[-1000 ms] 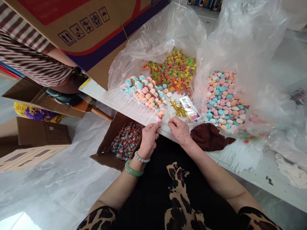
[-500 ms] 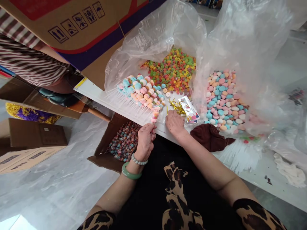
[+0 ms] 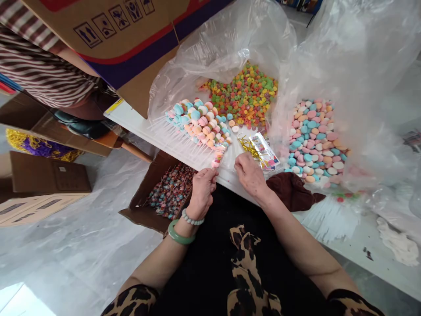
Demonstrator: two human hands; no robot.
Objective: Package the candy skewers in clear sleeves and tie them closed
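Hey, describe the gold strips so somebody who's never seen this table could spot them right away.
On the white table, find the heap of multicoloured ring candies. Between that heap and the person's right hand lies a small, loose bunch of thin gold strips, beside some printed packets. Their shiny metallic colour sets them apart from the candies nearby.

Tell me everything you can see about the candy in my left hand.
The candy is small and narrow, mostly pink with paler and orange patches, seemingly inside a thin, clear wrapper with markings too small to read. It points away from the body, tilted slightly right. The left hand pinches its lower end, hiding whatever is beneath. It is near the front edge of the white table, by the candy skewers; whether it touches them is unclear.
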